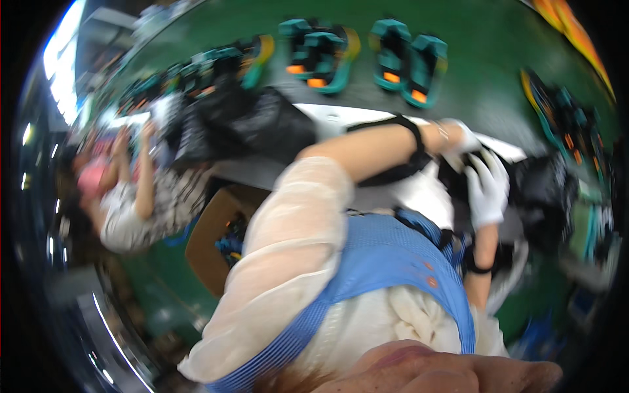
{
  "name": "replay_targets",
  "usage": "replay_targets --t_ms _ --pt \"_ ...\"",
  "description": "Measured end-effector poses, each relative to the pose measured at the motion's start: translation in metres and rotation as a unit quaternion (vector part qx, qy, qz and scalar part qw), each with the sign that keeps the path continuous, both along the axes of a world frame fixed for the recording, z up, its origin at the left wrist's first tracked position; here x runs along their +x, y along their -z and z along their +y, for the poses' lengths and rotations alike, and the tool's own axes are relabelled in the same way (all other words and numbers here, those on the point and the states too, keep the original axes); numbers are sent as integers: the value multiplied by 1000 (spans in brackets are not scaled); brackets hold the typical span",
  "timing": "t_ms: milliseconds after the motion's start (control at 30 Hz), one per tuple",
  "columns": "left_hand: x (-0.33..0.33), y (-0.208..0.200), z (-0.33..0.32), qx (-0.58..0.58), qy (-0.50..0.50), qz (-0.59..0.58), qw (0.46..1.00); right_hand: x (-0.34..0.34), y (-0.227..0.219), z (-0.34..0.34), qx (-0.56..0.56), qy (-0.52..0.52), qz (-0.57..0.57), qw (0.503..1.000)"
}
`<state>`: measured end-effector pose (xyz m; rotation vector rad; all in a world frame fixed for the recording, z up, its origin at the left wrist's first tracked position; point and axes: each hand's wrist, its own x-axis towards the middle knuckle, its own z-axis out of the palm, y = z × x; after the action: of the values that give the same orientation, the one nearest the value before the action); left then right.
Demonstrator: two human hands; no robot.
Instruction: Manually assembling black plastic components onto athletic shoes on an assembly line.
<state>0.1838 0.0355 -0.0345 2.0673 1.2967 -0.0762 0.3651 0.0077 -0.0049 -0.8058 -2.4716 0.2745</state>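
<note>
My left arm reaches across to the right, and my white-gloved left hand (464, 139) is near a black piece (455, 175) at the table edge. Its fingers are blurred and partly hidden, so their grip does not show. Close beside it, my white-gloved right hand (488, 187) has its fingers stretched out and slightly apart against the same black piece. The kind of that piece cannot be made out through the blur. Under my left forearm lies more black material (396, 171), next to a blurred white patch (429, 196).
Teal and black shoe-shaped items (419, 69) with orange patches stand along the green table (478, 59). Black plastic bags (246, 124) lie left and right (540, 190). A cardboard box (206, 245) stands below at left. Another person (141, 203) sits at far left, arms raised.
</note>
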Motion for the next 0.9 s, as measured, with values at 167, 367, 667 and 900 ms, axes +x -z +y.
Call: replay_targets --t_ms 167,367,667,900 --pt "9 25 9 18 28 96 995 8 19 -4 -1 29 -31 999" --pt "-27 -48 -16 98 87 146 981 8 17 -1 -17 27 -56 998" --pt "-34 -122 -75 57 -298 -387 871 -1 -22 -10 -451 -47 264 851" --pt "-46 -115 -79 -10 -332 -441 834 -26 -68 -29 -358 46 110 926"
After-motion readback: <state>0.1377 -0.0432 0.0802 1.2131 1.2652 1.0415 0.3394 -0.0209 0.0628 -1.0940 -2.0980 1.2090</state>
